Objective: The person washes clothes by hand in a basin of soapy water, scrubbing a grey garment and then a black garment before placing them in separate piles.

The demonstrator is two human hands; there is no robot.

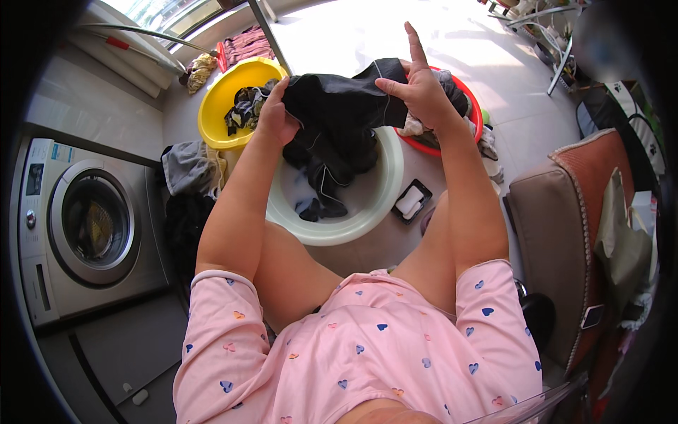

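Observation:
A black garment with thin white piping (333, 106) is stretched between my two hands. My left hand (277, 115) grips its left edge. At its right end my right hand (424, 93) pinches the cloth with the thumb in front, the index finger pointing up and away. The garment's lower part hangs into a pale green-white basin (392, 175) below, where dark wet cloth lies in cloudy water (360, 199). Whether the hanging part and the cloth in the water are one piece, I cannot tell.
A yellow basin (212, 116) with patterned clothes stands beyond my left hand; a red basin (474, 106) of clothes is behind my right forearm. White soap (410, 202) lies in a black dish. A front-loading washing machine (95, 222) stands left, a brown sofa (545, 228) right.

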